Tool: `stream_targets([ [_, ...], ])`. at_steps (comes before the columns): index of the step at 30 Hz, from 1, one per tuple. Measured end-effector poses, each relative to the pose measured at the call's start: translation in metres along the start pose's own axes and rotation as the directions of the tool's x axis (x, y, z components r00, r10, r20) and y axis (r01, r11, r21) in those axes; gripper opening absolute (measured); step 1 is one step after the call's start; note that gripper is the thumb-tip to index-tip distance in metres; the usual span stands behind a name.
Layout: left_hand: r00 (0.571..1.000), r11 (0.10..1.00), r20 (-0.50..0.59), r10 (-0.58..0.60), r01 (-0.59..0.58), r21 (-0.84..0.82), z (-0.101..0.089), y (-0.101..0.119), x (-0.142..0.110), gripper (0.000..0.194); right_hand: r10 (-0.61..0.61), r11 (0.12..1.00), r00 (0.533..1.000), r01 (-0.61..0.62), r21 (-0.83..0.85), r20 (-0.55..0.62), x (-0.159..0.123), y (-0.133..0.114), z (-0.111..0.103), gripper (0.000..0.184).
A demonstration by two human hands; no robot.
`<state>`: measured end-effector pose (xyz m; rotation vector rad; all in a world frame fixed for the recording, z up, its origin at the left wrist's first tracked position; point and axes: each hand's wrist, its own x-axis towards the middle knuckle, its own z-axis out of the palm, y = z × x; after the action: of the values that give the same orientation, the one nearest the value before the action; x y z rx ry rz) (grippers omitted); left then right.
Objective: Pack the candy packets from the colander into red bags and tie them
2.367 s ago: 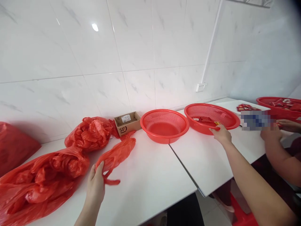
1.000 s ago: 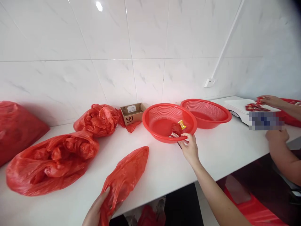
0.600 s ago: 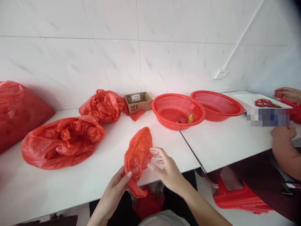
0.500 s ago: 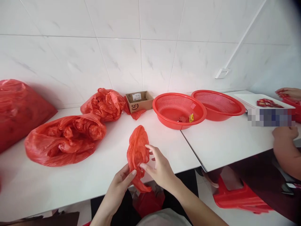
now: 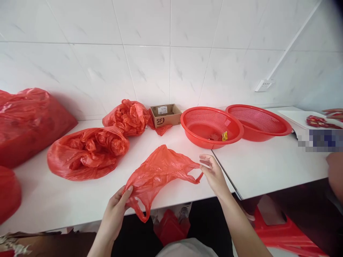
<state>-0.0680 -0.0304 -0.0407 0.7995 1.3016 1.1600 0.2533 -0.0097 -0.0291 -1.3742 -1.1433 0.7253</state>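
Observation:
A thin red plastic bag with loop handles is stretched sideways between my hands, over the front of the white table. My left hand pinches it at the left, beside one handle that hangs past the table edge. At the other handle, my right hand grips the bag with thumb and finger, the remaining fingers spread. The bag looks flat, and I see nothing inside it. Behind it to the left lies an open red bag stuffed with crumpled red bags.
Another crumpled red bag bundle and a small cardboard box stand by the wall. Two red strainer baskets are at right, the nearer holding small packets. Large full red bags sit left. A co-worker's hand is far right.
The bag was bunched upright between my hands and is now spread out sideways. My hands have moved apart, the left to the left, the right to the right. The view has shifted left.

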Motion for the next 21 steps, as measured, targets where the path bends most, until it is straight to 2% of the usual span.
stream_targets([
  [2, 0.999, 0.999, 0.026, 0.03, -0.03, -0.013, 0.008, 0.001, -0.002, 0.033, -0.252, 0.964, 0.968, 0.249, -0.093, -0.019, -0.017, -0.024, 0.006, 0.024],
  [4, 0.998, 0.997, 0.03, 0.053, -0.051, -0.052, 0.02, 0.001, -0.005, 0.034, -0.419, 0.904, 0.903, 0.425, -0.05, 0.093, -0.038, -0.048, 0.02, 0.017],
  [7, 0.993, 0.992, 0.082, 0.083, -0.074, -0.106, 0.039, 0.003, -0.008, 0.031, -0.488, 0.858, 0.762, 0.507, 0.078, 0.426, -0.062, -0.063, 0.049, 0.018],
  [8, 0.989, 0.991, 0.115, 0.097, -0.085, -0.106, 0.045, 0.003, -0.01, 0.028, -0.49, 0.847, 0.72, 0.526, 0.073, 0.492, -0.065, -0.062, 0.058, 0.021],
  [9, 0.983, 0.991, 0.149, 0.104, -0.09, -0.097, 0.05, 0.004, -0.012, 0.026, -0.483, 0.836, 0.702, 0.547, 0.037, 0.523, -0.064, -0.058, 0.066, 0.024],
  [10, 0.979, 0.993, 0.176, 0.099, -0.085, -0.086, 0.053, 0.005, -0.014, 0.025, -0.464, 0.828, 0.712, 0.56, -0.027, 0.527, -0.06, -0.053, 0.072, 0.027],
  [12, 0.979, 0.996, 0.198, 0.056, -0.041, -0.077, 0.055, 0.009, -0.019, 0.025, -0.36, 0.824, 0.775, 0.525, -0.213, 0.519, -0.043, -0.043, 0.075, 0.029],
  [14, 0.982, 0.994, 0.19, -0.021, 0.042, -0.106, 0.05, 0.018, -0.024, 0.025, -0.159, 0.798, 0.827, 0.429, -0.423, 0.539, -0.02, -0.038, 0.066, 0.028],
  [15, 0.982, 0.989, 0.184, -0.051, 0.075, -0.13, 0.044, 0.024, -0.025, 0.024, -0.055, 0.776, 0.831, 0.384, -0.501, 0.553, -0.009, -0.037, 0.058, 0.027],
  [16, 0.982, 0.984, 0.178, -0.059, 0.087, -0.156, 0.037, 0.03, -0.025, 0.024, 0.031, 0.758, 0.822, 0.352, -0.55, 0.569, 0.001, -0.037, 0.048, 0.025],
  [18, 0.983, 0.979, 0.184, -0.026, 0.062, -0.193, 0.018, 0.042, -0.021, 0.03, 0.137, 0.755, 0.767, 0.329, -0.568, 0.627, 0.015, -0.039, 0.029, 0.024],
  [21, 0.984, 0.986, 0.161, 0.075, -0.049, -0.16, -0.005, 0.049, -0.006, 0.04, 0.185, 0.806, 0.622, 0.347, -0.48, 0.761, 0.02, -0.045, 0.011, 0.049],
])
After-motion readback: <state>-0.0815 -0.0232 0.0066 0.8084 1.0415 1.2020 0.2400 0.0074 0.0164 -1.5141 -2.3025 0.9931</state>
